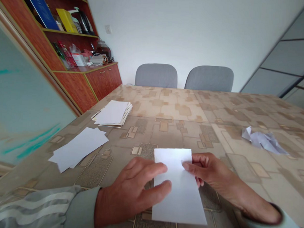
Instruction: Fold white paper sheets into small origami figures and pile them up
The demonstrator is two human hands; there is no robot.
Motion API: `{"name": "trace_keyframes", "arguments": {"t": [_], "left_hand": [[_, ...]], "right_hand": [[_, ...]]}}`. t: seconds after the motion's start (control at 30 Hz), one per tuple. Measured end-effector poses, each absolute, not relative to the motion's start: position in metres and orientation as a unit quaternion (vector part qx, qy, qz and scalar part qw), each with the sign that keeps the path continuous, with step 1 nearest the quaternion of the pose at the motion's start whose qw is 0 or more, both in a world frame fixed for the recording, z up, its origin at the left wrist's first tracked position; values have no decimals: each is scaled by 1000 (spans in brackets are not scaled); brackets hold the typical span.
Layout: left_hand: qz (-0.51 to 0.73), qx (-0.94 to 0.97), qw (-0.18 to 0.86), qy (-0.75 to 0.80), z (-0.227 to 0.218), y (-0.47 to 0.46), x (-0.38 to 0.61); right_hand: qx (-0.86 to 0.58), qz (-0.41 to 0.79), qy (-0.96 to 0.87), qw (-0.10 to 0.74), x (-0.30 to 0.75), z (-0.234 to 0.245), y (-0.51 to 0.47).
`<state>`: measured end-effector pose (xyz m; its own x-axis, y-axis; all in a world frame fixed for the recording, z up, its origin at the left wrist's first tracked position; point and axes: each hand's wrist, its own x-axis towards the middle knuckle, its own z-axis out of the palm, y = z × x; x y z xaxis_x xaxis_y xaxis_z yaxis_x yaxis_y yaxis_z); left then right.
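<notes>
A white sheet of paper is held just over the near part of the table, its long side running toward me. My right hand pinches its right edge, thumb on top and fingers underneath. At the left edge, my left hand has its thumb and index finger apart over the paper; the other fingers are partly hidden, and no grip on the sheet shows. Left of the hands lie several loose white sheets, overlapping at an angle. Beyond them sits a thicker stack of paper with uneven edges.
A crumpled piece of paper lies on the right of the patterned table. Two grey chairs stand at the far edge against a white wall. A wooden cabinet with shelved items is at the left, near a glass panel.
</notes>
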<state>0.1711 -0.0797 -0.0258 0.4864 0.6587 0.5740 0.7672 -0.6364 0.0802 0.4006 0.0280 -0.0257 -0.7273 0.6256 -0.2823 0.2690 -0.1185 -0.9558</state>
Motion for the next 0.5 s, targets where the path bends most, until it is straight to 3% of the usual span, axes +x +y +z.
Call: {"name": "trace_keyframes", "arguments": {"t": [0.2, 0.27, 0.4, 0.5], "left_hand": [[-228, -872, -66, -429, -35, -76, 178], [-237, -851, -105, -457, -36, -75, 178], [-243, -816, -150, -502, -32, -72, 178], [-226, -780, -199, -548, -29, -66, 179]], "right_hand": [[-395, 353, -825, 197, 407, -13, 27], [-330, 371, -849, 182, 412, -2, 25], [-289, 463, -837, 43, 418, 12, 20], [-317, 481, -816, 49, 419, 8, 23]]}}
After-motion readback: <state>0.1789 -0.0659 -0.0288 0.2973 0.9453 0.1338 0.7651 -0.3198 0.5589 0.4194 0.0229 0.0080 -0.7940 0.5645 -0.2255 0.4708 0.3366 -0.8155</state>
